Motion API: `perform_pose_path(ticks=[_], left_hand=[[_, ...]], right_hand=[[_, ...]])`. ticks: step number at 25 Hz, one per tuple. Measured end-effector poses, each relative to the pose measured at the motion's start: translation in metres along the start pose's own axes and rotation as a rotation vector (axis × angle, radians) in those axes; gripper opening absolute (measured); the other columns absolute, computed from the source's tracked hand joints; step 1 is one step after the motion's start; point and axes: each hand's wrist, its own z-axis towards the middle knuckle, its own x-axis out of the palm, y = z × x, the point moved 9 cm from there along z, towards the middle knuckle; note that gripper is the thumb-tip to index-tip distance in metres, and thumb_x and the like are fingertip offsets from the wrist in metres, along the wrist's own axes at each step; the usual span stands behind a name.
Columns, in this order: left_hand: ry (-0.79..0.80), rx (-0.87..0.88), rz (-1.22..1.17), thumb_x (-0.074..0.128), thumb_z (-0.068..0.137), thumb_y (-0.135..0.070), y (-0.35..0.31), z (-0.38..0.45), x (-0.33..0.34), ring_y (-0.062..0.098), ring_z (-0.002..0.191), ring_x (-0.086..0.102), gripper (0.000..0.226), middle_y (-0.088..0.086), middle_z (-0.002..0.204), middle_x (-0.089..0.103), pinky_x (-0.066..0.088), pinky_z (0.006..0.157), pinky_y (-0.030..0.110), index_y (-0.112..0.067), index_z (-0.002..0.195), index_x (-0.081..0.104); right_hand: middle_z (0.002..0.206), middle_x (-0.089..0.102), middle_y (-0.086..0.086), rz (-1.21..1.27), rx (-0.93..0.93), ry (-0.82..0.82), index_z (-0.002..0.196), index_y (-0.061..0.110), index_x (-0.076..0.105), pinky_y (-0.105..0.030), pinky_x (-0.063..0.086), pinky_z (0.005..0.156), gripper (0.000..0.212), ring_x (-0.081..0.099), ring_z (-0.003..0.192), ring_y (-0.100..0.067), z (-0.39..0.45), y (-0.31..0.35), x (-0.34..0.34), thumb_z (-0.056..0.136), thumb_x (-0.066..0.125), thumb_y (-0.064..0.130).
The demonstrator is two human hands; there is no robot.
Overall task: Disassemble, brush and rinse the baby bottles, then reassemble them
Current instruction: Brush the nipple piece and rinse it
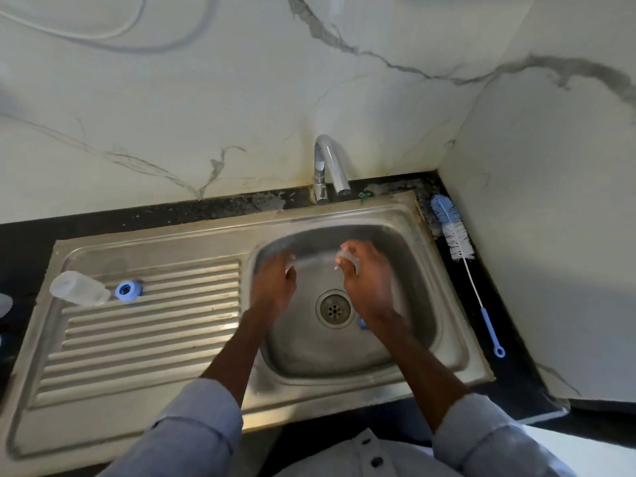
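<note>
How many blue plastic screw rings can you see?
1 for sure: a blue plastic screw ring on the steel sink's draining board. A blue bit under the right wrist may be another.

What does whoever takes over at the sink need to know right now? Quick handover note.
Right hand: over the basin, fingers curled round a small clear part; motion blur, can't tell which part.
Left hand: over the basin, blurred; can't tell if it holds anything.
Clear bottle lies on its side on the drainboard, open, with the blue ring beside it.
Bottle brush lies on the counter right of the sink. Something small and blue sits in the basin, partly hidden by the right wrist.
Done: at least one bottle taken apart.
Left: reassembly; brushing and rinsing status can't be judged. No water visible from the tap.
</note>
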Motion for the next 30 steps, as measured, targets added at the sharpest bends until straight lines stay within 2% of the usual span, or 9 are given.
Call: perform_pose_path(ticks=[4, 6, 9, 12, 14, 18, 21, 25, 30], left_hand=[[-0.065, 0.053, 0.215, 0.063, 0.091, -0.011, 0.027, -0.041, -0.028, 0.042, 0.107, 0.061, 0.032, 0.017, 0.118, 0.066, 0.052, 0.089, 0.048, -0.013, 0.123, 0.068], [-0.06, 0.039, 0.241, 0.063, 0.091, -0.011, 0.043, -0.054, -0.039, 0.042, 0.109, 0.059, 0.033, 0.017, 0.116, 0.065, 0.05, 0.091, 0.05, -0.011, 0.123, 0.068], [-0.078, 0.027, 0.253, 0.063, 0.092, -0.011, 0.066, -0.074, -0.059, 0.04, 0.111, 0.058, 0.033, 0.015, 0.119, 0.064, 0.048, 0.094, 0.05, -0.012, 0.124, 0.067], [-0.125, 0.01, 0.255, 0.065, 0.088, -0.01, 0.083, -0.093, -0.078, 0.041, 0.106, 0.06, 0.028, 0.014, 0.112, 0.065, 0.049, 0.089, 0.049, -0.012, 0.116, 0.069], [-0.145, -0.002, 0.264, 0.067, 0.086, -0.01, 0.094, -0.104, -0.091, 0.041, 0.106, 0.06, 0.031, 0.014, 0.114, 0.066, 0.05, 0.089, 0.048, -0.012, 0.117, 0.07], [-0.131, -0.057, 0.301, 0.062, 0.09, -0.011, 0.119, -0.127, -0.109, 0.038, 0.113, 0.058, 0.041, 0.013, 0.121, 0.063, 0.047, 0.094, 0.049, -0.011, 0.131, 0.064], [-0.156, -0.112, 0.289, 0.061, 0.091, -0.011, 0.139, -0.143, -0.125, 0.035, 0.115, 0.056, 0.04, 0.009, 0.122, 0.062, 0.045, 0.096, 0.048, -0.014, 0.131, 0.063], [-0.167, -0.195, 0.299, 0.06, 0.094, -0.013, 0.158, -0.163, -0.142, 0.03, 0.116, 0.055, 0.036, 0.007, 0.125, 0.06, 0.046, 0.097, 0.045, -0.015, 0.13, 0.062], [-0.198, -0.299, 0.269, 0.061, 0.097, -0.019, 0.188, -0.178, -0.162, 0.028, 0.118, 0.054, 0.033, 0.006, 0.125, 0.06, 0.047, 0.1, 0.046, -0.018, 0.13, 0.061]], right_hand=[[0.117, 0.06, -0.002, -0.003, -0.147, 0.031, 0.116, 0.015, 0.059, -0.026, 0.048, 0.087, 0.014, 0.061, 0.107, -0.018, -0.011, 0.028, 0.007, 0.102, 0.061, 0.016], [0.116, 0.062, -0.003, -0.035, -0.028, 0.037, 0.117, 0.014, 0.06, -0.033, 0.05, 0.082, 0.016, 0.063, 0.103, -0.022, -0.014, 0.027, 0.012, 0.101, 0.062, 0.014], [0.11, 0.06, -0.006, -0.014, -0.117, -0.039, 0.112, 0.007, 0.06, -0.029, 0.047, 0.081, 0.013, 0.06, 0.096, -0.02, -0.028, 0.042, 0.014, 0.099, 0.064, 0.01], [0.112, 0.06, -0.001, -0.091, 0.017, -0.04, 0.113, 0.013, 0.061, -0.033, 0.048, 0.08, 0.016, 0.062, 0.097, -0.019, -0.039, 0.034, 0.024, 0.098, 0.067, 0.016], [0.112, 0.056, 0.007, -0.06, -0.091, -0.122, 0.114, 0.017, 0.058, -0.022, 0.047, 0.076, 0.016, 0.057, 0.092, -0.006, -0.05, 0.048, 0.033, 0.099, 0.065, 0.019], [0.111, 0.062, 0.006, -0.079, 0.043, -0.037, 0.109, 0.024, 0.062, -0.022, 0.044, 0.077, 0.02, 0.065, 0.096, -0.014, -0.058, 0.039, 0.06, 0.094, 0.067, 0.013], [0.115, 0.062, 0.01, -0.079, -0.078, 0.011, 0.112, 0.028, 0.059, -0.018, 0.046, 0.082, 0.021, 0.061, 0.099, -0.006, -0.06, 0.05, 0.078, 0.095, 0.067, 0.017], [0.102, 0.077, -0.001, -0.065, 0.215, 0.189, 0.103, 0.021, 0.072, -0.036, 0.056, 0.087, 0.02, 0.071, 0.099, -0.025, -0.061, 0.028, 0.106, 0.087, 0.07, 0.009], [0.101, 0.076, 0.002, 0.114, 0.182, 0.241, 0.103, 0.019, 0.077, -0.018, 0.045, 0.081, 0.018, 0.068, 0.091, -0.012, -0.08, 0.061, 0.142, 0.086, 0.082, 0.016]])
